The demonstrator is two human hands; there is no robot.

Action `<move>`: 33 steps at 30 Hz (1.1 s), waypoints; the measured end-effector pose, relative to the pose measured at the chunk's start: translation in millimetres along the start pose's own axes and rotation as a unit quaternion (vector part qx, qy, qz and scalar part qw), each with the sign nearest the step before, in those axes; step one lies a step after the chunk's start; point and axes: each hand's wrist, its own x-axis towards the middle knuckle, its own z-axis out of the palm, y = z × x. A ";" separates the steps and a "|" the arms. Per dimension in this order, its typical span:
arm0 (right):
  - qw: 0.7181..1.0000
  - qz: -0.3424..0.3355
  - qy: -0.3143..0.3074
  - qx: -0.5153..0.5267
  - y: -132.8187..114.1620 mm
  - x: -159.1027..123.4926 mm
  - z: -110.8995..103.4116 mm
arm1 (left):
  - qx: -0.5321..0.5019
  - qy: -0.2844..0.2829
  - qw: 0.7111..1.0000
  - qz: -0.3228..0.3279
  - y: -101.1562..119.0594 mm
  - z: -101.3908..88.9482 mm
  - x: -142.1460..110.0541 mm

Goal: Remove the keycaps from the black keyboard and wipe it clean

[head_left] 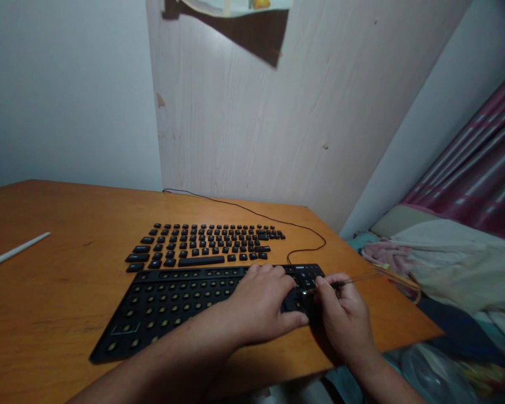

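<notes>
A black keyboard [168, 303] lies on the table with most of its keycaps off, showing rows of small yellowish key stems. My left hand [263, 303] rests palm down across its right half, fingers laid over the top and thumb spread. In my right hand [345, 314], pinched between thumb and fingers, is a slim tool [340, 284] with a shiny tip and a see-through rear end; its exact kind is unclear. That tip points at the number pad area [307, 278], where some keycaps are still seated. My hands hide part of this area.
Behind the keyboard, loose black keycaps [202, 241] lie in rows on the wooden table [67, 314]. A black cable [256, 213] curves towards the wall. At the left lies a white stick-like object [17, 251]. Beyond the table's right edge is a bed with bedding [441, 269].
</notes>
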 end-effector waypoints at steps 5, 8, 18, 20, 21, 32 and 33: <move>0.999 -0.014 -0.011 0.037 -10.1 -0.5 5.1 | -0.083 0.032 0.996 -0.016 -0.8 1.8 3.3; 0.998 -0.022 -0.031 0.059 -14.0 -2.2 9.9 | -0.142 0.039 0.988 -0.042 -2.2 5.3 5.4; 0.994 -0.061 -0.055 0.071 -22.9 0.9 13.8 | -0.344 0.061 0.926 -0.140 -9.0 19.1 12.8; 0.993 -0.058 -0.063 0.079 -25.7 1.9 13.2 | -0.378 0.052 0.910 -0.161 -9.6 18.8 14.4; 0.993 -0.057 -0.067 0.082 -26.9 2.4 12.6 | -0.392 0.049 0.903 -0.168 -9.9 18.4 15.0; 0.978 -0.161 -0.129 0.023 -12.6 15.2 -1.3 | -0.484 0.034 0.841 -0.237 -8.0 8.5 17.0; 0.969 -0.192 -0.158 -0.008 -11.1 16.7 -2.7 | -0.489 0.035 0.839 -0.236 -7.5 8.0 16.9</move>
